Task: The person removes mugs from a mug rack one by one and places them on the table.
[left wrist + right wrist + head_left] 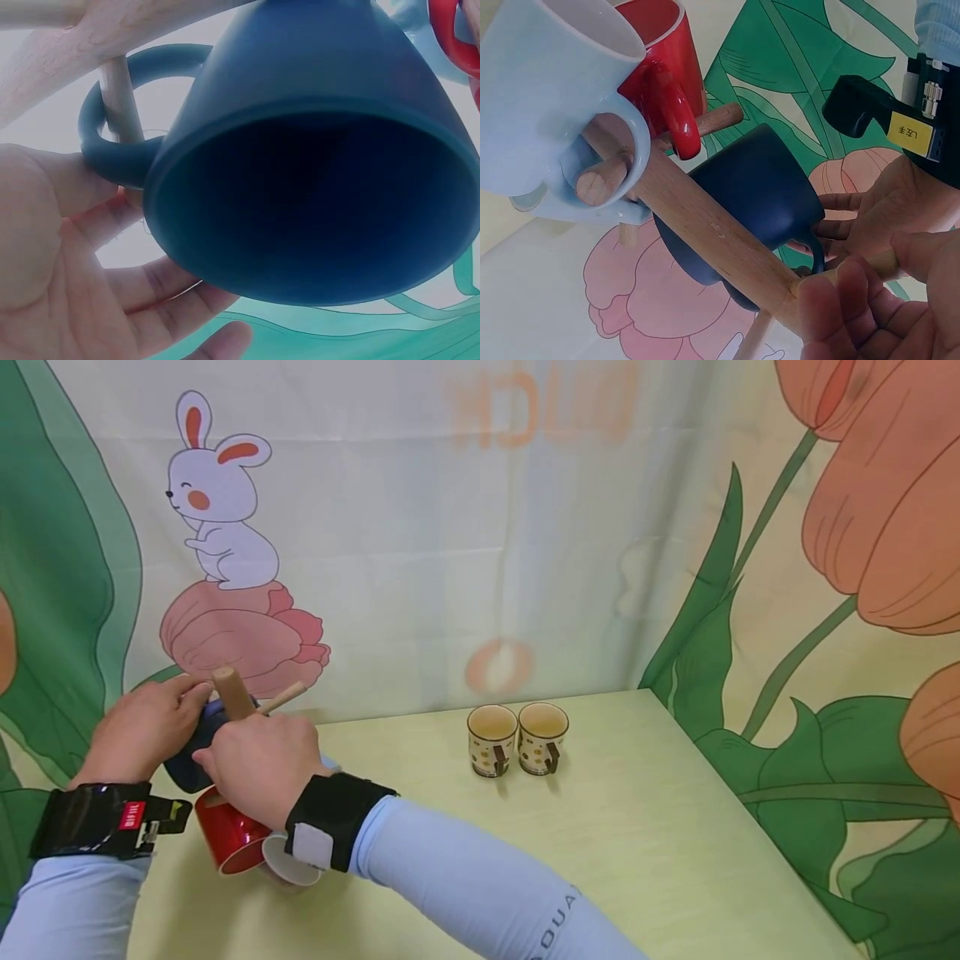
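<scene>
A wooden mug tree (232,693) stands at the table's left side, its post running diagonally through the right wrist view. My right hand (266,764) grips it near the top, fingers around a peg (881,264). A dark blue mug (315,217) hangs tilted, with a peg through its handle (94,127). My left hand (142,731) pinches that handle, its other fingers beneath and behind the mug. Lower on the tree hang a red mug (671,82) and a light blue mug (547,97) with a white inside. Another pale blue mug (607,214) is partly hidden behind the post.
Two cream patterned mugs (492,739) with dark handles stand side by side near the back of the pale yellow-green table (600,860). Behind the table hangs a printed cloth (405,543) with a rabbit and tulips, also lining both sides.
</scene>
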Demonstrator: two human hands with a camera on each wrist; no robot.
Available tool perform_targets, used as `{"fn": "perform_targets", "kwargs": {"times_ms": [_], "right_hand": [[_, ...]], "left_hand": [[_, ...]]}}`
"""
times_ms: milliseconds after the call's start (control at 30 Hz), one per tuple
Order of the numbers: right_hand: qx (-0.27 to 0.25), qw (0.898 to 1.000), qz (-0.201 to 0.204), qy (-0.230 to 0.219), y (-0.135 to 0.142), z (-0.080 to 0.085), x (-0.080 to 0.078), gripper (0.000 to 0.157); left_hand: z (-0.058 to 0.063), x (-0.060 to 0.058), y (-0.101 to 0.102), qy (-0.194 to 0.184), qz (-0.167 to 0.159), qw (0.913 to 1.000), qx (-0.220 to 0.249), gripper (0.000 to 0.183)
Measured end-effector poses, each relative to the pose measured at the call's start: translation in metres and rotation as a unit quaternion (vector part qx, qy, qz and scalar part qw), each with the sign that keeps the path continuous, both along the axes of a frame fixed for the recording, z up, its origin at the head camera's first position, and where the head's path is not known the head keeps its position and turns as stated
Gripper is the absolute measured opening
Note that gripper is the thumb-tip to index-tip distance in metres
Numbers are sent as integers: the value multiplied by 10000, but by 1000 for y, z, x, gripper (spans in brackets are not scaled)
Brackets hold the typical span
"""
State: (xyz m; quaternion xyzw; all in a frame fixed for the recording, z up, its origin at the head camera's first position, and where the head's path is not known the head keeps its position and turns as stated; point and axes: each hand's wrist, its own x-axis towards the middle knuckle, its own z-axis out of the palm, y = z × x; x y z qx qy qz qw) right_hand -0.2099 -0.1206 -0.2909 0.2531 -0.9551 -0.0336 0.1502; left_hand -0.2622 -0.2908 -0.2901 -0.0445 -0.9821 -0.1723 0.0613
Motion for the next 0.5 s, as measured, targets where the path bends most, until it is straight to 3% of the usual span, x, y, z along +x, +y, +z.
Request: {"fn": "perform_targets", "kwargs": {"times_ms": [500], "right_hand": [[-36, 9998, -198, -42, 5, 0, 4, 42]], "left_hand": [[-1, 7, 1, 225, 48, 9997, -13, 55]]}}
